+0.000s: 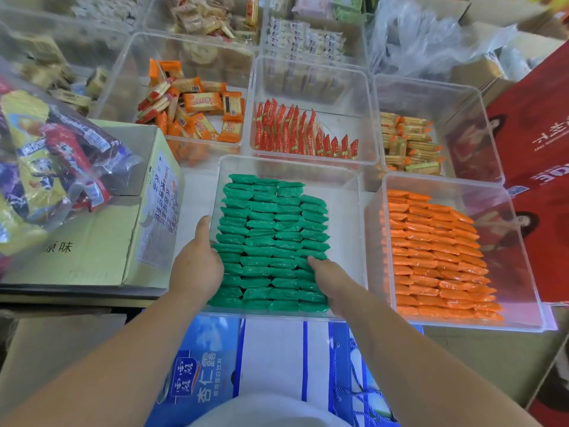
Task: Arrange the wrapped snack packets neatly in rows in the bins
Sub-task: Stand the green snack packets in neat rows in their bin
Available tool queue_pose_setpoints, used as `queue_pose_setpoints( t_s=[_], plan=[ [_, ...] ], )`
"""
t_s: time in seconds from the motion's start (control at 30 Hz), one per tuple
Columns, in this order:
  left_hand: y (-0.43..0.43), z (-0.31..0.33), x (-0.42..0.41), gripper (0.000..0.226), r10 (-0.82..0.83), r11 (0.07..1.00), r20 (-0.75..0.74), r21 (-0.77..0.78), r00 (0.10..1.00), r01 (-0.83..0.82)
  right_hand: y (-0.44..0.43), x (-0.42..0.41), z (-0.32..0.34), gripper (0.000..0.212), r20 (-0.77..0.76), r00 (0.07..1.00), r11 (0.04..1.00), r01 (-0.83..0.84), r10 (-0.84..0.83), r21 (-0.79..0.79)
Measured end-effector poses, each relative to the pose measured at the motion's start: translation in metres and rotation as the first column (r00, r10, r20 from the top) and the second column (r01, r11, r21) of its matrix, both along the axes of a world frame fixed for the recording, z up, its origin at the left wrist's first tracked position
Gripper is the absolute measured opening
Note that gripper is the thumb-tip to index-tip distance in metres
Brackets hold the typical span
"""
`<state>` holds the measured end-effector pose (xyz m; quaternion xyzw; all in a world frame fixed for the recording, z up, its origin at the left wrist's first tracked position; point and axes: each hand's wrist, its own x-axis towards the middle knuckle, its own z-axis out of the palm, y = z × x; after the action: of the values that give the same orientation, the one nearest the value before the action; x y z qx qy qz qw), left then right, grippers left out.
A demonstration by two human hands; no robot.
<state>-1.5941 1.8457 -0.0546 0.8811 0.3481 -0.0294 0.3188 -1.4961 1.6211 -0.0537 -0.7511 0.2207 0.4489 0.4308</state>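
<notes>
- One clear bin (346, 208) sits straight in front of me on the tabletop (197, 192); every place below is told from it.
- Inside it the green packets (271, 241) lie flat in four columns, packed against its left and near walls; I cannot make out any print on the wrappers.
- My left grip (197, 266) is at the bin's left wall, thumb outside, fingers inside by the leftmost column; I cannot tell whether they clasp anything.
- My right grip (331, 275) lies on the rightmost column, fingers stretched out and pressing, not clamped on anything.
- Just right of the bin stands a second bin (520, 260) of orange packets (437, 257), in four overlapping columns.
- Beyond the bin are three more: loose orange-wrapped crackers (197, 109) to the left, red sachets (295, 131) standing in rows directly behind it, yellow packets (409, 143) to the right.
- Left of the bin is one cardboard box (92, 241) printed "原味", with a clear bag of snack packs (52, 161) on top.
- Nearer me than the bin lies one blue carton (200, 374) reading "杏仁露".
</notes>
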Motion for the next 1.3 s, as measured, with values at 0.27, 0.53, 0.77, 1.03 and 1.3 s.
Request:
queue_pose_setpoints(
  t_s=[0.27, 0.53, 0.77, 1.03, 1.3],
  plan=[
    [-0.001, 0.001, 0.001, 0.073, -0.008, 1.0, -0.016, 0.019, 1.0, 0.009, 0.001, -0.001, 0.004, 0.059, 0.131, 0.909, 0.911, -0.37, 0.395, -0.181],
    [0.001, 0.0, 0.001, 0.069, 0.008, 1.0, -0.019, 0.001, 1.0, -0.008, -0.012, 0.013, 0.004, 0.097, -0.081, 0.991, 0.993, -0.099, 0.103, 0.056],
    [0.001, 0.001, 0.001, 0.068, -0.009, 1.0, -0.014, 0.001, 1.0, 0.009, 0.008, 0.05, -0.007, 0.069, 0.17, 0.976, 0.99, 0.136, -0.138, 0.021],
    [0.0, 0.0, 0.0, 0.07, 0.005, 1.0, 0.014, -0.028, 1.0, -0.005, 0.031, 0.102, -0.011, 0.059, 0.368, 0.923, 0.991, -0.133, 0.111, 0.032],
    [0.0, 0.001, 0.001, 0.068, -0.005, 1.0, 0.007, -0.018, 1.0, 0.005, 0.045, 0.135, -0.005, 0.05, 0.235, 0.887, 0.917, -0.384, 0.398, -0.103]
  ],
)
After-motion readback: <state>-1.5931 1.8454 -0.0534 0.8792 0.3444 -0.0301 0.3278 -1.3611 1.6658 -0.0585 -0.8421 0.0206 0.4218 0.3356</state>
